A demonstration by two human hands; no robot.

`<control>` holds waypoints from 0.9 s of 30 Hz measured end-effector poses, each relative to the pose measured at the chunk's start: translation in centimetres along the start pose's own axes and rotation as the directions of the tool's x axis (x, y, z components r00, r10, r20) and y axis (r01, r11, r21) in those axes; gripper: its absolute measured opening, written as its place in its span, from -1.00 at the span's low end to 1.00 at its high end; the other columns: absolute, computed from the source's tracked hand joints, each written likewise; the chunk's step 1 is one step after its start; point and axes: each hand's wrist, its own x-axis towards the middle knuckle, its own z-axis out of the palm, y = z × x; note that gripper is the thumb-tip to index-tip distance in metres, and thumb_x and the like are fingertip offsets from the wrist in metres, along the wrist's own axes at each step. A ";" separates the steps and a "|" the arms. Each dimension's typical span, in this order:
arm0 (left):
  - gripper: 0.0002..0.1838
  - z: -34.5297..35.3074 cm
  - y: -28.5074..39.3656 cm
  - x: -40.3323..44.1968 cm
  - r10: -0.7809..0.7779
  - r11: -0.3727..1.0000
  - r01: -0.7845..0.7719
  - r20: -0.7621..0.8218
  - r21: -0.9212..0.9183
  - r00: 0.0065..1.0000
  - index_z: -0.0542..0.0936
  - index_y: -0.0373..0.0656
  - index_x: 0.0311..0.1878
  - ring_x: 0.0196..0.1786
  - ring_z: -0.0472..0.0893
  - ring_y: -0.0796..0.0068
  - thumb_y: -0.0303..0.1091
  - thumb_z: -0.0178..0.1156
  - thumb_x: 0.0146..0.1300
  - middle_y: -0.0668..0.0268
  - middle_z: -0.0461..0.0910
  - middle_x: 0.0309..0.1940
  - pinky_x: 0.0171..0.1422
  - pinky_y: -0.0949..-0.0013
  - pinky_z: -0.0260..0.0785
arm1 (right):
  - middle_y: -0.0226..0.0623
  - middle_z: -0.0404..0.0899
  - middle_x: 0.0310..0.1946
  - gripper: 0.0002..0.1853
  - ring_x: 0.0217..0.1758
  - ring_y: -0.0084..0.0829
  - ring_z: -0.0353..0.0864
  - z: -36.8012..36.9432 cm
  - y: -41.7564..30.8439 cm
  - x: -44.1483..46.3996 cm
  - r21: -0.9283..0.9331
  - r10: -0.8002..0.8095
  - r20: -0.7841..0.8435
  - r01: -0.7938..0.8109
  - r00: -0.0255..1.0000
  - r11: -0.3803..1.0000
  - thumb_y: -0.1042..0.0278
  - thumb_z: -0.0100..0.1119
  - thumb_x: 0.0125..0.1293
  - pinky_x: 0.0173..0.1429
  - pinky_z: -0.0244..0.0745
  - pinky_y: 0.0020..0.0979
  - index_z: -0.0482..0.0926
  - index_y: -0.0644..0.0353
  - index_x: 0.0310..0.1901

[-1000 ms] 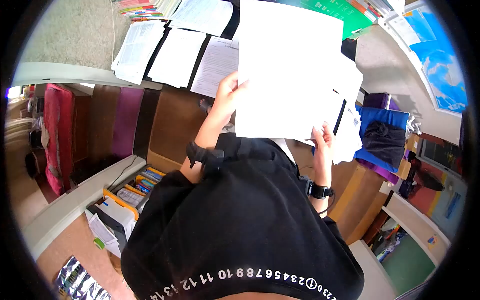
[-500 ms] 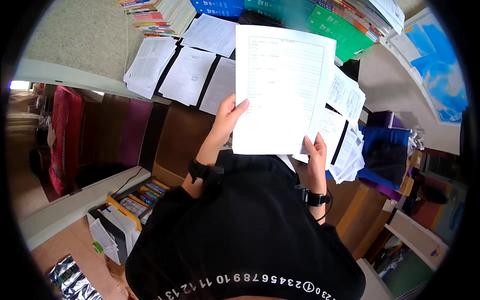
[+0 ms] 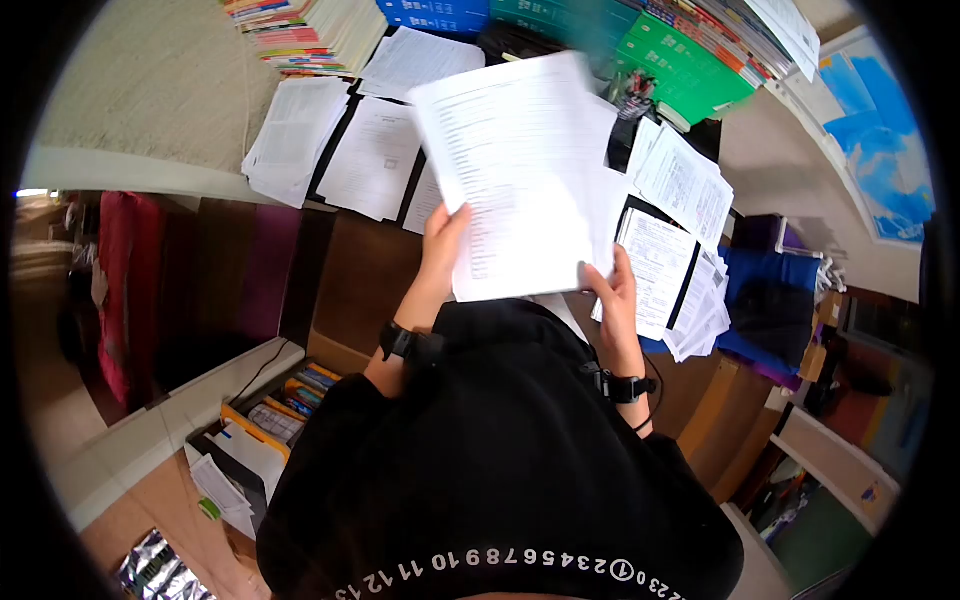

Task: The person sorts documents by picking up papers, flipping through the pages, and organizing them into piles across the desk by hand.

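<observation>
Sheet of printed paper (image 3: pixel 515 180) held aloft, tilted. Left hand (image 3: pixel 441 240) pinches its left edge, thumb on top; right hand (image 3: pixel 615 288) grips the lower right corner. Both grips closed on paper. More white paper shows behind the sheet's right edge; cannot tell whether it is held too. Print too blurred to read.

Progress, by judgement: paper handling looks midway. Piles laid out either side of the grip; held sheet off the surface, on none of them. Count left cannot be told.

Surface: dark tabletop (image 3: pixel 336 142), showing in strips between papers. Left of the left grip, a loose paper stack (image 3: pixel 295 140) and, nearer, a printed page (image 3: pixel 368 155). Just beyond the right grip, a printed page pile (image 3: pixel 652 262); farther right, fanned papers (image 3: pixel 702 312). Ahead of both grips, pen holder (image 3: pixel 635 97), green binder (image 3: pixel 680 65), blue binders (image 3: pixel 437 14), book stack (image 3: pixel 312 38) to the left.

Room: blue chair (image 3: pixel 742 292) draped with dark cloth (image 3: pixel 778 318), well right of the right grip; orange-rimmed storage box (image 3: pixel 255 430) behind and left of the left grip; foil packet (image 3: pixel 165 570) beyond it.
</observation>
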 end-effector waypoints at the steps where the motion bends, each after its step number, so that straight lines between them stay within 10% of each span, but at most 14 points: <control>1: -0.68 -1.0 -1.0 0.3 -0.047 0.998 0.043 -0.075 -0.047 0.996 0.36 -0.37 0.12 -0.01 0.52 0.42 -0.41 -0.05 0.37 0.17 0.50 -0.01 0.08 0.39 0.38 | -0.22 0.54 -0.12 -0.60 -0.21 -0.48 0.59 0.3 -0.2 0.1 0.007 0.073 0.035 -0.073 0.997 0.997 0.53 0.06 0.27 -0.12 0.43 -0.53 0.30 0.28 0.14; 16: -0.41 -3.9 -10.3 -2.1 -0.240 0.971 0.212 -0.536 -0.114 0.809 0.20 -0.13 0.24 0.18 0.40 0.20 -0.66 -0.18 0.06 0.16 0.32 0.15 0.23 0.10 0.35 | -0.27 0.58 -0.33 -0.63 -0.27 -0.57 0.56 0.0 8.6 2.5 -0.406 0.310 0.356 -0.153 0.882 0.901 0.33 0.04 0.36 -0.12 0.43 -0.54 0.34 0.28 0.14; 27: -0.76 -1.3 -13.9 -4.5 -0.360 0.931 0.255 -0.552 -0.260 0.752 0.34 -0.26 -0.17 -0.05 0.51 0.26 -0.63 -0.04 0.05 0.19 0.41 -0.17 0.18 0.12 0.40 | -0.13 0.60 -0.43 -0.50 -0.33 -0.25 0.63 -2.7 10.0 2.6 -0.498 0.146 0.465 0.122 0.873 0.859 0.29 0.28 0.11 -0.20 0.48 -0.33 0.40 0.13 0.11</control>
